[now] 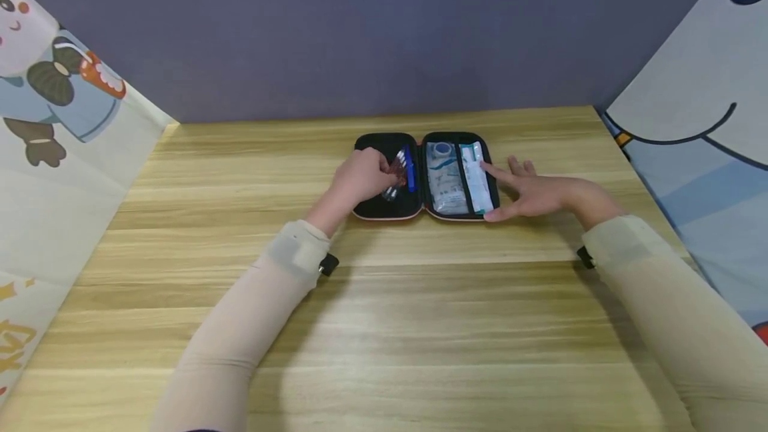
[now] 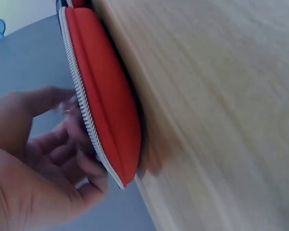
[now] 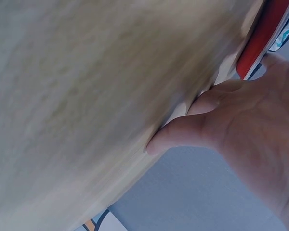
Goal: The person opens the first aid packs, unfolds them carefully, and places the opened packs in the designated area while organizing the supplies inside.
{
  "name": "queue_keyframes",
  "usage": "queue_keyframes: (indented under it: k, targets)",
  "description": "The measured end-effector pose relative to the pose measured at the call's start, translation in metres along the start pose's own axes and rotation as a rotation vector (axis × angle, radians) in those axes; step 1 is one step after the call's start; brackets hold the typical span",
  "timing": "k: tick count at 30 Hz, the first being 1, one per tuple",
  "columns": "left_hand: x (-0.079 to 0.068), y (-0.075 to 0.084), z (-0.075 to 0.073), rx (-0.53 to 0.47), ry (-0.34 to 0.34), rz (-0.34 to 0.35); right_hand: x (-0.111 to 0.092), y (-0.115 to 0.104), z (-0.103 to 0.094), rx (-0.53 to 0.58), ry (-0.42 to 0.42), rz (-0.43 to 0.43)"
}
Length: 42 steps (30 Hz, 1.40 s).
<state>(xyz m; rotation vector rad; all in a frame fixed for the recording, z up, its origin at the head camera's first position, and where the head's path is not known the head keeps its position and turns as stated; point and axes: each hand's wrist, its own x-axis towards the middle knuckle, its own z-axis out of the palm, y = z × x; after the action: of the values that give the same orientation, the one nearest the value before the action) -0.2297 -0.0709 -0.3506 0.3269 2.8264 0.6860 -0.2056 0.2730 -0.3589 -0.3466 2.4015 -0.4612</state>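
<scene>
A small zippered case [image 1: 384, 209], black inside with a red-orange shell [image 2: 106, 96], lies unfolded on the table. Over its left half, my left hand [image 1: 360, 175] pinches a bundle of white-tipped swabs [image 1: 399, 167] with reddish-brown middles. Beside the swabs is a slim blue item [image 1: 411, 169], its kind unclear. In the right half sit a clear bag [image 1: 449, 191], a small tape roll [image 1: 443, 149] and a white packet [image 1: 478, 185] under a black strap. My right hand [image 1: 534, 193], fingers spread, touches the case's right edge. The left wrist view partly hides the swabs behind the shell.
The wood-grain table [image 1: 384, 325] runs back to a dark grey-blue panel [image 1: 384, 32]. Cartoon-printed panels [image 1: 720, 172] stand along both sides. The case lies near the table's far edge.
</scene>
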Motion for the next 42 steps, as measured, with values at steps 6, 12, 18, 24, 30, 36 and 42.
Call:
queue_keyframes:
  k: [6, 12, 18, 24, 30, 36, 42]
  targets:
    - [0.003, -0.007, -0.011, -0.213, 0.104, 0.039, 0.002, 0.001, 0.002, 0.003, -0.003, -0.002]
    - [0.005, -0.012, -0.025, -0.251, 0.091, 0.045, 0.000, 0.002, 0.001, 0.001, -0.001, 0.000]
    - [0.002, -0.018, -0.030, -0.202, 0.052, 0.087, -0.001, 0.003, 0.001, -0.001, 0.005, -0.007]
    - [-0.002, -0.025, -0.028, -0.092, 0.009, 0.125, -0.001, 0.002, 0.002, 0.005, 0.007, -0.009]
    - [-0.002, -0.029, -0.025, 0.083, 0.010, 0.160, 0.000, 0.001, 0.003, 0.008, 0.006, -0.001]
    - [0.003, -0.029, -0.019, 0.228, 0.051, 0.195, -0.002, 0.000, 0.002, 0.013, 0.005, -0.001]
    - [0.009, -0.027, -0.012, 0.312, 0.088, 0.198, -0.002, 0.000, 0.002, 0.014, 0.007, -0.007]
